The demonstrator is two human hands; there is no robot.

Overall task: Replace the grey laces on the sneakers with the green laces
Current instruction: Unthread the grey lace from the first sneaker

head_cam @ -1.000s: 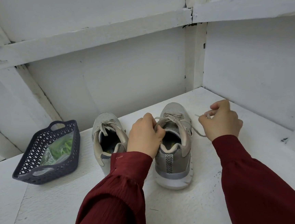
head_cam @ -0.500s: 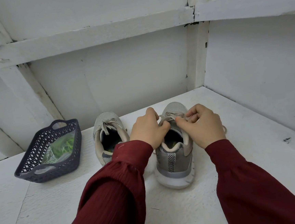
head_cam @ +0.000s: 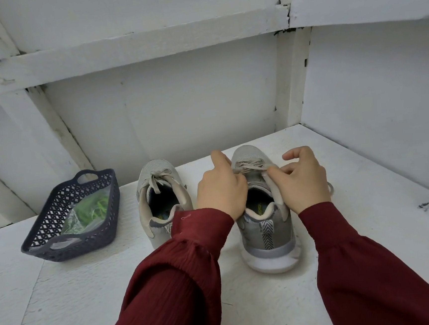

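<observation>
1. Two shoes to locate: grey mesh sneaker with white sole (head_cam: 266, 238) on the right, heel toward the wearer; matching grey mesh sneaker (head_cam: 159, 193) just beside it on the left, fully laced.
2. Find both standing on the white painted wooden shelf (head_cam: 89, 290).
3. Find the bright green laces (head_cam: 93, 209) in a clear plastic bag (head_cam: 73, 221) inside the dark blue perforated plastic basket (head_cam: 60, 253), well left of the shoes, untouched.
4. Check the right hand (head_cam: 301, 183): thumb and forefinger pinched narrow on the flat grey lace (head_cam: 247, 169) at the top eyelets; other fingers raised, loosely spread.
5. Check the left hand (head_cam: 221, 190): fingers curled against the left side of the same shoe's throat, forefinger stretched forward. Cannot tell whether gripping lace; hidden behind the knuckles.
6. Note the loose lace end (head_cam: 331, 187) lying on the shelf past the right hand.
7. Judge the step: unthreading the right shoe's grey lace, early in the task; nothing green fitted yet.
8. Next, probably: draw the lace out of each eyelet pair in turn, steadying the shoe against the pull.
</observation>
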